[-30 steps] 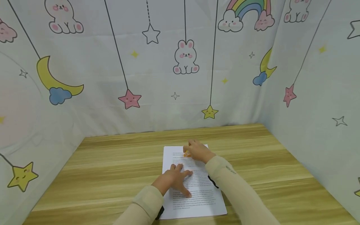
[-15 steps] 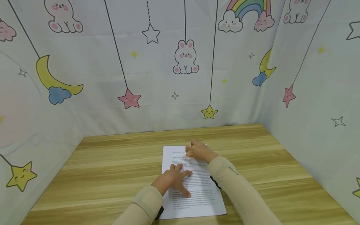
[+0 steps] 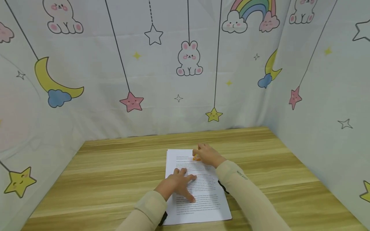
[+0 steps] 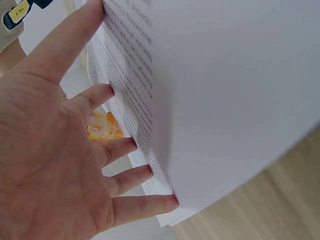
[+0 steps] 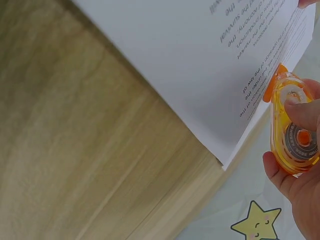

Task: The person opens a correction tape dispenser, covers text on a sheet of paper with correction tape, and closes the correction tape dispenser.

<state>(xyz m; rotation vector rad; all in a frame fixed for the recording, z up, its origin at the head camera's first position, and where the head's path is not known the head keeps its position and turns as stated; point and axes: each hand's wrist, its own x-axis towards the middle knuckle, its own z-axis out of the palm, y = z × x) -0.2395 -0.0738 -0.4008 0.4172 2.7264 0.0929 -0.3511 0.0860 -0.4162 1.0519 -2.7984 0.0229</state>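
A printed sheet of paper (image 3: 199, 210), on top of a thin stack, lies on the wooden table. My left hand (image 3: 180, 185) rests on its middle-left part, fingers spread and fingertips pressing the page; the left wrist view shows the palm (image 4: 50, 155) raised above the print. Near the top of the page, my right hand (image 3: 209, 156) grips an orange see-through correction tape (image 5: 295, 132), thumb on its side. Its orange tip (image 5: 275, 82) is right at the printed lines. In the left wrist view the correction tape (image 4: 99, 126) shows behind my fingers.
The wood-grain table (image 3: 115, 179) extends around the paper on all sides. A white cloth (image 3: 162, 80) with cartoon stars, moons and rabbits hangs behind it and along both sides. Dark bands (image 3: 163, 218) sit at both sleeve cuffs.
My right hand has slid a little to the right along the top lines with the correction tape. My left hand stays spread at the same spot on the paper.
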